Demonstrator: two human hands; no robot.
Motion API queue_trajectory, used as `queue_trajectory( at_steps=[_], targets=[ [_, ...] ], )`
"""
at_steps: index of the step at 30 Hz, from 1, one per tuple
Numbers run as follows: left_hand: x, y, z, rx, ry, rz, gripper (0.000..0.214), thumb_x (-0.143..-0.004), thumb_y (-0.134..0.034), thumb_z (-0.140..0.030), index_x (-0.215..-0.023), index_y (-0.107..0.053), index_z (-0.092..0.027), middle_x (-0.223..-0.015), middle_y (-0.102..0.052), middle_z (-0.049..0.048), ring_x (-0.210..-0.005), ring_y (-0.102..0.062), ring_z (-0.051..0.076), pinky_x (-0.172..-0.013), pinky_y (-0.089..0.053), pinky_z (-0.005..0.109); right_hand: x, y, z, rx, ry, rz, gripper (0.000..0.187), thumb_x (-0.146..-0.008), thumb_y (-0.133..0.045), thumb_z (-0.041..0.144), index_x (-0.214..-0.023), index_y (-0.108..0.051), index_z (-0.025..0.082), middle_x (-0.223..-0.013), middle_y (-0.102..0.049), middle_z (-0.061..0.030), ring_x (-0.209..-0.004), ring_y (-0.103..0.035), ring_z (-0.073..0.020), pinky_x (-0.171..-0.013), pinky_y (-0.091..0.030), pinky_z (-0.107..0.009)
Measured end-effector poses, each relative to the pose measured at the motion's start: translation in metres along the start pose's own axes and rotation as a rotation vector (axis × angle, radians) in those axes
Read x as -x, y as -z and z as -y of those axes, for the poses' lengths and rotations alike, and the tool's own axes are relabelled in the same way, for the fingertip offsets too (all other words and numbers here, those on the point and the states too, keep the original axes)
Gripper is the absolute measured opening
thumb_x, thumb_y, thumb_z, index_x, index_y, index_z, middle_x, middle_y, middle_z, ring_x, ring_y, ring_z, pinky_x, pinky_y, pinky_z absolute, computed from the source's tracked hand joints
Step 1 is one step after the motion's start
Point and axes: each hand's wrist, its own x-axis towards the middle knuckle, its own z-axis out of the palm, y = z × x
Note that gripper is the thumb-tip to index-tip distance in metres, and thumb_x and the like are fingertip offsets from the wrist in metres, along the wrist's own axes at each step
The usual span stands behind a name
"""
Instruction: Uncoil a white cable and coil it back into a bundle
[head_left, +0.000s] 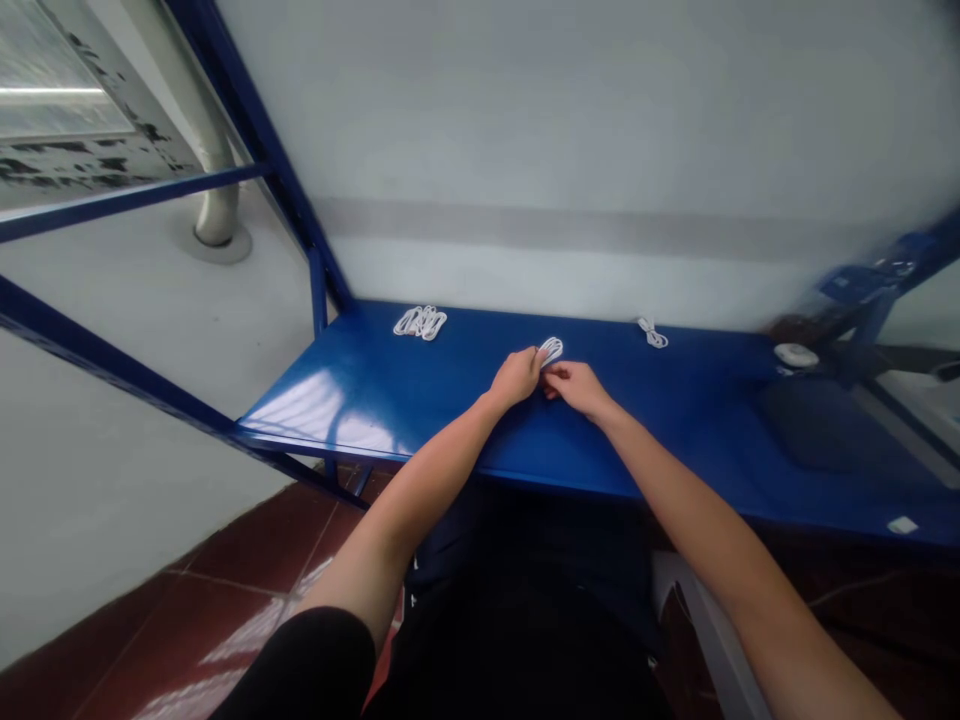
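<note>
The left hand [516,377] and right hand [574,389] are pressed together, pinching a coiled white cable [551,350] above the blue tabletop [660,420].

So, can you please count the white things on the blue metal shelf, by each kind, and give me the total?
White cable coils: 3, including one further right and one at the left hand
Round white item: 1
Small white scrap: 1
Total: 5
</note>
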Motion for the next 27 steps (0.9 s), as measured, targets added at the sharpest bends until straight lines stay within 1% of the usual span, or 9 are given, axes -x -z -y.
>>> queue_trajectory(
  at_steps=[2,4,9,13,16,19,23,27],
  targets=[
    [0.0,0.0,0.001,-0.005,-0.005,0.0,0.039,-0.102,-0.032,-0.039,-0.084,-0.06,-0.018,-0.081,-0.068,0.009,-0.079,-0.064,0.02,-0.072,-0.041,0.028,0.0,0.001,0.002,0.035,0.02,-0.025,0.011,-0.07,-0.075,0.012,-0.063,-0.067,0.017,-0.056,-0.065,-0.0005,-0.047,-0.059,-0.0117,-0.05,-0.05,-0.023],
    [0.001,0.001,0.001,-0.036,-0.004,0.011,0.039,-0.102,-0.031,-0.041,-0.088,-0.061,-0.019,-0.084,-0.069,0.0097,-0.081,-0.065,0.022,-0.072,-0.042,0.028,0.0,0.002,0.005,0.007,0.001,-0.053,0.012,-0.072,-0.074,0.012,-0.063,-0.067,0.016,-0.056,-0.064,-0.0011,-0.048,-0.059,-0.0113,-0.051,-0.05,-0.023],
    [0.005,0.002,-0.005,-0.245,-0.003,0.094,0.038,-0.101,-0.03,-0.044,-0.107,-0.059,-0.019,-0.092,-0.07,0.0132,-0.089,-0.068,0.026,-0.077,-0.045,0.032,0.0,0.008,0.012,-0.276,-0.193,-0.082,0.013,-0.078,-0.071,0.01,-0.066,-0.067,0.014,-0.061,-0.066,-0.0041,-0.053,-0.06,-0.0106,-0.056,-0.054,-0.022],
    [0.006,-0.001,-0.011,-0.406,-0.068,0.19,0.03,-0.101,-0.034,-0.034,-0.113,-0.055,-0.016,-0.097,-0.07,0.0166,-0.091,-0.069,0.029,-0.08,-0.047,0.038,0.001,0.009,0.015,-0.423,-0.271,-0.033,0.01,-0.082,-0.07,0.014,-0.072,-0.068,0.014,-0.066,-0.068,-0.0059,-0.062,-0.064,-0.0128,-0.061,-0.056,-0.023],
    [0.006,-0.004,-0.014,-0.444,-0.097,0.228,0.028,-0.1,-0.034,-0.027,-0.115,-0.053,-0.012,-0.101,-0.07,0.0186,-0.092,-0.07,0.031,-0.08,-0.049,0.04,0.003,0.009,0.016,-0.434,-0.311,-0.019,0.011,-0.083,-0.071,0.02,-0.074,-0.069,0.014,-0.066,-0.069,-0.0062,-0.062,-0.064,-0.0131,-0.058,-0.056,-0.022],
    [0.007,-0.005,-0.017,-0.42,-0.1,0.259,0.029,-0.1,-0.034,-0.025,-0.118,-0.052,-0.011,-0.104,-0.069,0.0206,-0.095,-0.069,0.031,-0.082,-0.049,0.041,0.003,0.009,0.017,-0.426,-0.346,-0.034,0.012,-0.083,-0.07,0.021,-0.074,-0.069,0.014,-0.064,-0.068,-0.0058,-0.059,-0.062,-0.012,-0.054,-0.053,-0.02],
    [0.008,-0.004,-0.019,-0.377,-0.075,0.289,0.027,-0.1,-0.035,-0.026,-0.116,-0.052,-0.012,-0.105,-0.069,0.0208,-0.099,-0.068,0.031,-0.085,-0.047,0.041,0.0,0.013,0.014,-0.414,-0.353,-0.013,0.01,-0.081,-0.069,0.016,-0.071,-0.068,0.014,-0.063,-0.068,-0.0053,-0.056,-0.061,-0.0116,-0.053,-0.053,-0.02],
    [0.009,-0.001,-0.018,-0.381,-0.09,0.308,0.027,-0.1,-0.035,-0.029,-0.114,-0.052,-0.013,-0.105,-0.069,0.02,-0.098,-0.068,0.032,-0.083,-0.048,0.04,-0.003,0.016,0.01,-0.394,-0.346,-0.013,0.013,-0.079,-0.067,0.008,-0.067,-0.065,0.014,-0.06,-0.065,-0.0048,-0.054,-0.06,-0.0111,-0.053,-0.054,-0.02]
  ],
)
